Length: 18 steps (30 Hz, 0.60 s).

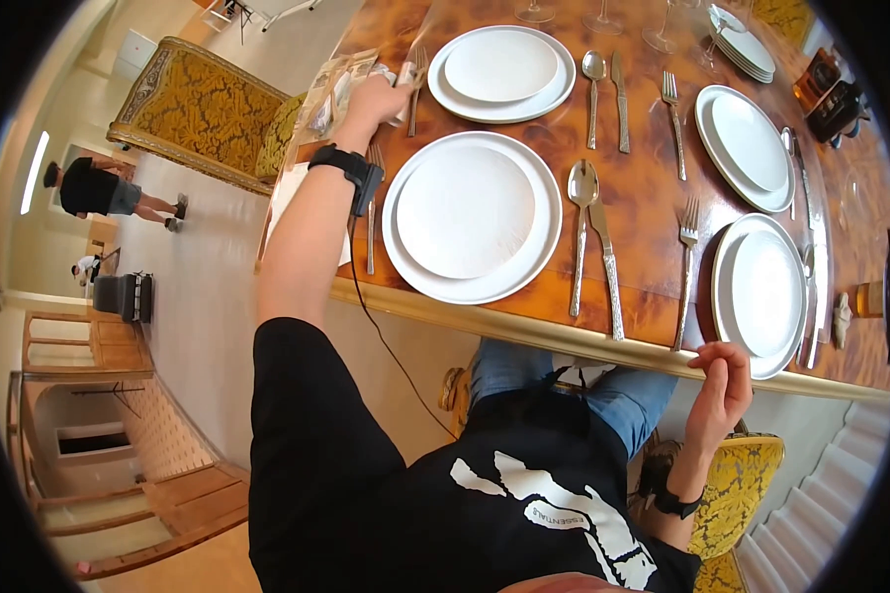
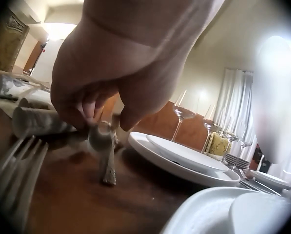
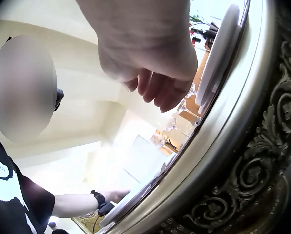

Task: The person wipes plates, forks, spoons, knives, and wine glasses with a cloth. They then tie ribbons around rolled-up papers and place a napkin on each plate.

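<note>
My left hand (image 1: 376,99) reaches over the table's left end, beside the far place setting. Its fingers curl down around a whitish rolled napkin (image 1: 402,93), right beside a fork (image 1: 414,114). In the left wrist view thumb and fingers point down at the roll (image 2: 40,121), partly hiding it; a patterned handle end (image 2: 108,176) lies just below them. A second fork (image 2: 23,180) shows its tines close to that camera. My right hand (image 1: 722,390) hangs at the near table edge by a plate (image 1: 730,341), its fingers loosely bent and holding nothing.
Stacked white plates (image 1: 405,282) sit at each place, flanked by spoons (image 1: 581,188), knives (image 1: 610,267) and forks (image 1: 686,267). Wine glasses (image 1: 663,38), a plate stack (image 1: 752,59) and bottles (image 1: 836,109) stand farther off. A person (image 1: 99,188) stands in the room.
</note>
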Each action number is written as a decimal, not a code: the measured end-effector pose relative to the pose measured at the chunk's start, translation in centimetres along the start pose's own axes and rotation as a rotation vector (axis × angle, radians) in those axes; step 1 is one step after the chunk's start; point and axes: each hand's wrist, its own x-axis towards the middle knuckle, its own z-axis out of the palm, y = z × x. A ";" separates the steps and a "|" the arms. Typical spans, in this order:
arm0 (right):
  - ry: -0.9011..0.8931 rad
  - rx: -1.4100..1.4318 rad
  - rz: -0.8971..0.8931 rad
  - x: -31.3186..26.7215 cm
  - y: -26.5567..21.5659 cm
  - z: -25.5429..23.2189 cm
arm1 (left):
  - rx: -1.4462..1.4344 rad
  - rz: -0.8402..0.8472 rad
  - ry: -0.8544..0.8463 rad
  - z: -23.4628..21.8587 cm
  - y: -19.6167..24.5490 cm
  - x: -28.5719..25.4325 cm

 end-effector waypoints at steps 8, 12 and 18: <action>0.051 -0.037 0.103 -0.4 1.3 -1.8 | -0.011 0.096 0.397 -0.6 -3.2 1.8; 0.088 -0.052 0.120 -0.3 1.8 -2.4 | 0.149 0.110 0.093 -2.7 -5.7 2.3; 0.123 -0.033 0.128 -0.3 2.2 -2.6 | 0.387 0.053 -0.073 -1.0 -4.0 0.1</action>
